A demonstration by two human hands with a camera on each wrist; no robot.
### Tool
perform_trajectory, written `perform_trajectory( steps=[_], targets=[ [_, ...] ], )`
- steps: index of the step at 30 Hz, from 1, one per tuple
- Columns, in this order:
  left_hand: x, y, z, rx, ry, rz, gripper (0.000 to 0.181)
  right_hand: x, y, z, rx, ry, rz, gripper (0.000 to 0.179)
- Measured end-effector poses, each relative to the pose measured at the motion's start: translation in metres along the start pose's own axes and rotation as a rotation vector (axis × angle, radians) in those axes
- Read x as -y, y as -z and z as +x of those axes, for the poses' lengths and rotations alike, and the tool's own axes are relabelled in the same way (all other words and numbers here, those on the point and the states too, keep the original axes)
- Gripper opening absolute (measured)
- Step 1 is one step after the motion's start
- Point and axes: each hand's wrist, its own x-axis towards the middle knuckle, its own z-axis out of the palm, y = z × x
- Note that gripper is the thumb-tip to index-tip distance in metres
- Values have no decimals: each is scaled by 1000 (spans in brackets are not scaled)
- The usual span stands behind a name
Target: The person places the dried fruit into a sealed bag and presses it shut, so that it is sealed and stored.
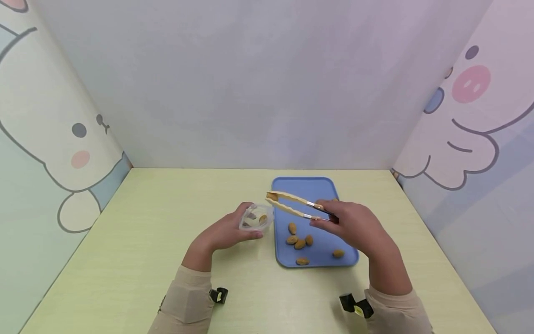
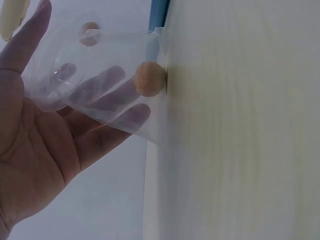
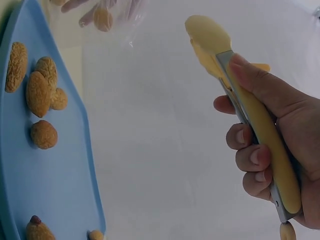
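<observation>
While our right hand [image 1: 354, 225] clamps tongs [image 1: 292, 197] pinching a nut [image 1: 272, 196] by the left edge of the blue tray [image 1: 304, 183], our left hand [image 1: 227, 231] clasps a clear cup [image 1: 256, 222] beside it: at least one in, several left!

Holds tongs [image 1: 289, 196] with pale yellow scalloped heads and metal stems, raised above a blue tray [image 1: 302, 183], heads pointing left and slightly parted. Clasps a brown nut [image 1: 272, 196] between their tips, above the tray's left side. Contains one nut [image 1: 263, 218] low inside a clear plastic container [image 1: 269, 215], mouth upward, just left of the tray. Shows more wrinkled, oval nuts [image 1: 300, 244] on the tray: four clustered at left, others nearer the front edge.
</observation>
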Motion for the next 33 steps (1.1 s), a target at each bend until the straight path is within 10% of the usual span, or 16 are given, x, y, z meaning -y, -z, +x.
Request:
perform_trajectory(
  steps=[33],
  targets=[
    [1,0,1,12,-81,-10,83,21,-28,10,237,8,-56,27]
  ],
)
